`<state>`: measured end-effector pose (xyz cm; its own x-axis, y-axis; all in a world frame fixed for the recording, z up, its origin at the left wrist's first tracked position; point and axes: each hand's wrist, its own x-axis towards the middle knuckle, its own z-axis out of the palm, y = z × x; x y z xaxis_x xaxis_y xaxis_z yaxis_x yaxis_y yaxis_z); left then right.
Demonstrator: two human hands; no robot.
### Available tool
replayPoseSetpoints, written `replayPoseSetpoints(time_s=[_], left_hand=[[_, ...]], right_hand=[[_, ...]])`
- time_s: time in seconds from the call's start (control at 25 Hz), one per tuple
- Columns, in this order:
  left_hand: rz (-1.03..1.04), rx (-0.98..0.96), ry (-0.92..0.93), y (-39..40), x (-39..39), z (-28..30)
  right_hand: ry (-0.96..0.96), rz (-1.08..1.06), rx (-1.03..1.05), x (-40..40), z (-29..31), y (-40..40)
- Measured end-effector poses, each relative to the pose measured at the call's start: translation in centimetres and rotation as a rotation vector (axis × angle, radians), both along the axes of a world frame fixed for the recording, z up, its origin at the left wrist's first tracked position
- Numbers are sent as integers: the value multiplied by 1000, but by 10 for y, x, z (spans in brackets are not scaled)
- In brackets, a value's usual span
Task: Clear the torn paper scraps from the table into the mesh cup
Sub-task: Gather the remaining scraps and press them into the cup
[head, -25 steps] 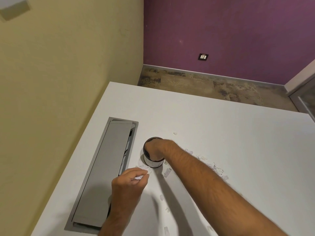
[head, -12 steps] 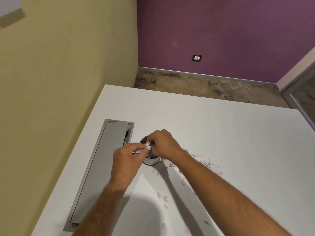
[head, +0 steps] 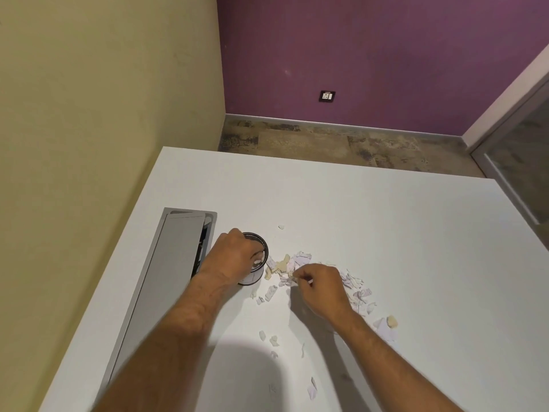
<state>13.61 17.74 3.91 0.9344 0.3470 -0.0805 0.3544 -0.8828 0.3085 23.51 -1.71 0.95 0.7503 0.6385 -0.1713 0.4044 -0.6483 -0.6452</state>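
The mesh cup (head: 262, 241), dark-rimmed with a pale wall, stands on the white table (head: 401, 233) beside the grey hatch. My left hand (head: 234, 258) hovers over its mouth, fingertips curled down inside and pinching white bits of paper. A pile of torn paper scraps (head: 361, 292), white, lilac and beige, spreads to the right of the cup. My right hand (head: 322, 288) rests on the pile's middle with curled fingers, thumb and forefinger pinching scraps at its left end. The hand hides part of the pile.
A long grey cable hatch (head: 178, 263) is set into the table along its left side, next to the yellow wall. Stray scraps lie apart: one (head: 280, 226) beyond the cup, a few (head: 269, 339) near me, one (head: 312, 388) at the front.
My right hand has left the cup and moved right onto the scrap pile. My left hand has carried its scraps from beside the cup to over its mouth. The view has shifted slightly.
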Motion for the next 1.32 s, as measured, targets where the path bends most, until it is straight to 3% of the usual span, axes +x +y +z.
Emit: replayPoseSetpoints(time_s=[0.08,0.2,0.24,0.32,0.4,0.56,0.68,0.76,0.88,0.96,1.04,1.12,1.24,1.32], left_hand=[[13,-121,-192,-2,-10,1],[386,-188,-458,-9,-40,-5],[522,-212,-450,-10,-52,-13],[656,-281,-258,-19,-77,-32],[643,-325,-42,-35,-98,-52],[624,-361,-29,-51,-98,-77],[644,-373,7,-53,-86,-81],[559,-257,-136,-64,-82,-84],[244,-15,-371,-95,-74,-87],[117,-55,-377,-112,-70,-90],[141,-145,-384,-124,-78,-96],[254,-66,-327,-129,-91,-102],[510,5,46,-122,-100,-103],[490,8,154,-120,-102,-106]], right_hand=[[-51,58,-60,-1,-7,-5],[-166,145,-118,0,-12,-3],[-209,187,-132,1,-14,0],[-255,297,-156,5,-17,7],[-297,442,-223,13,-23,16],[-409,735,-404,28,-32,33],[-459,834,-464,30,-37,39],[-400,810,-471,27,-40,35],[-381,769,-442,19,-47,23],[-424,785,-385,16,-50,14],[-478,762,-294,15,-51,6],[-483,672,-218,17,-50,1],[-450,547,-181,22,-49,1],[-424,521,-197,25,-49,3]])
